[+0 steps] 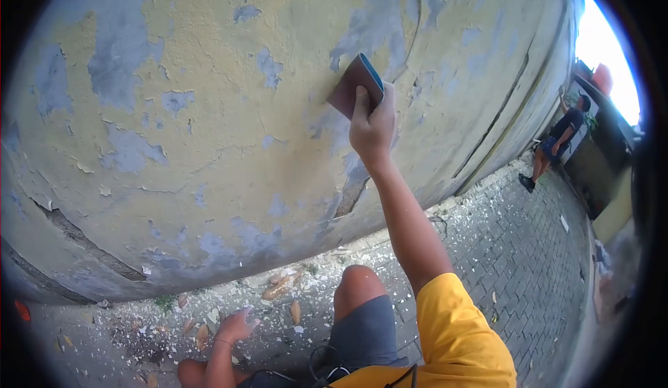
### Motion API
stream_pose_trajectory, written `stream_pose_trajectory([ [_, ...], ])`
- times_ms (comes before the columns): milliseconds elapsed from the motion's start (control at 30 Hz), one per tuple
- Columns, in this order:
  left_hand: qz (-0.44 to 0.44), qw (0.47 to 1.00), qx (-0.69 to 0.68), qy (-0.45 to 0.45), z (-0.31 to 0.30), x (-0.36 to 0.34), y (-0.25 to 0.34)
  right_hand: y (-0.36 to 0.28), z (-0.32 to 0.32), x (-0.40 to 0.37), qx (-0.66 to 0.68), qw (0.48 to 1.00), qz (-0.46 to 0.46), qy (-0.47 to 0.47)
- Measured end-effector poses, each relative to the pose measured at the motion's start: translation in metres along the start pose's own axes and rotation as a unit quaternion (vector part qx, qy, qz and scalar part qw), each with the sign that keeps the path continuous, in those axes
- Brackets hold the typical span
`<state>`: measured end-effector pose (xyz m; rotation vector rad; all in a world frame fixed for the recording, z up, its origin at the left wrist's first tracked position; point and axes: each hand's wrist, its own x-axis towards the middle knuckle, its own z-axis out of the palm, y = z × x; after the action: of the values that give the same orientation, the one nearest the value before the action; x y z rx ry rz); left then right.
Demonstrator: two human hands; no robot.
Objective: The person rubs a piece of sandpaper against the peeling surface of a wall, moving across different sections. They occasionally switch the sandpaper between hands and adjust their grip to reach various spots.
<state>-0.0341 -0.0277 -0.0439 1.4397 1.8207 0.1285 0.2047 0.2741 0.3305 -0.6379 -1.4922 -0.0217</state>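
Note:
My right hand (374,125) grips a folded sheet of sandpaper (353,90), brownish on the outside with a blue-green inner edge. The thumb lies on its near face, and the sheet is against the yellow wall (229,131). Around it the paint is peeling, with grey-blue patches showing. My left hand (237,325) is low in the view, above the debris-covered ground beside my knee, with its fingers apart and nothing in it.
Paint flakes and dry leaves (296,311) litter the ground along the wall's foot. Grey paving (515,249) runs to the right. Another person (562,134) stands by the wall at the far right. An orange object (23,310) lies at the far left.

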Motion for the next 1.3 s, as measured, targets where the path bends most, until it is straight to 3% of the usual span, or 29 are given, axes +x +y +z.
stream_pose_trajectory([
  [133, 0.006, 1.000, 0.001, 0.008, 0.016, 0.009, -0.008, 0.024, -0.016, 0.000, 0.056, 0.997, -0.054, 0.009],
  [233, -0.020, 0.999, 0.039, -0.030, 0.024, 0.013, -0.009, 0.027, -0.011, 0.003, 0.055, 0.998, -0.004, -0.015],
  [300, -0.012, 0.999, 0.036, -0.029, 0.030, 0.018, -0.017, 0.015, 0.007, 0.007, 0.036, 0.999, -0.032, -0.005],
  [367, -0.007, 0.999, 0.030, -0.026, 0.031, 0.021, -0.019, 0.007, 0.009, 0.011, 0.108, 0.992, -0.004, -0.065],
  [467, -0.016, 1.000, 0.021, -0.014, 0.029, 0.020, -0.021, 0.025, -0.006, 0.022, 0.112, 0.994, 0.010, -0.013],
  [567, 0.000, 1.000, 0.022, 0.006, 0.029, 0.019, -0.019, 0.026, 0.009, 0.025, 0.113, 0.992, -0.049, -0.014],
  [633, -0.002, 0.999, 0.036, 0.002, 0.016, 0.010, -0.003, -0.012, 0.003, 0.017, 0.032, 0.991, -0.024, -0.129],
  [767, 0.024, 0.998, 0.041, 0.033, 0.028, 0.013, -0.019, 0.012, -0.010, 0.032, 0.128, 0.992, -0.024, -0.004],
  [800, 0.019, 0.999, 0.019, 0.017, 0.030, 0.013, -0.020, 0.014, -0.013, 0.033, 0.126, 0.992, 0.023, -0.009],
  [833, 0.016, 1.000, 0.000, -0.001, 0.032, 0.015, -0.021, 0.010, 0.004, 0.027, 0.128, 0.991, -0.033, -0.012],
  [900, 0.030, 1.000, -0.004, 0.004, 0.033, 0.018, -0.023, -0.004, 0.005, 0.010, -0.039, 0.984, -0.021, -0.175],
  [967, 0.036, 0.999, -0.014, 0.001, 0.037, 0.016, -0.028, -0.013, -0.005, 0.020, -0.076, 0.973, 0.037, -0.216],
  [1033, 0.025, 0.999, -0.030, 0.008, 0.034, 0.011, -0.025, 0.021, -0.013, 0.044, 0.071, 0.996, -0.044, -0.021],
  [1100, 0.028, 1.000, -0.004, 0.010, 0.035, 0.007, -0.024, 0.026, -0.004, 0.037, 0.069, 0.996, -0.018, -0.057],
  [1167, 0.036, 0.999, 0.028, 0.005, 0.032, 0.014, -0.017, -0.007, -0.005, 0.018, -0.070, 0.976, -0.068, -0.195],
  [1200, 0.028, 0.999, 0.034, -0.006, 0.033, 0.015, -0.015, -0.002, -0.010, 0.019, -0.072, 0.976, -0.066, -0.195],
  [1300, -0.002, 0.999, 0.028, -0.016, 0.048, 0.015, -0.029, 0.021, -0.022, 0.024, 0.062, 0.996, 0.005, -0.066],
])
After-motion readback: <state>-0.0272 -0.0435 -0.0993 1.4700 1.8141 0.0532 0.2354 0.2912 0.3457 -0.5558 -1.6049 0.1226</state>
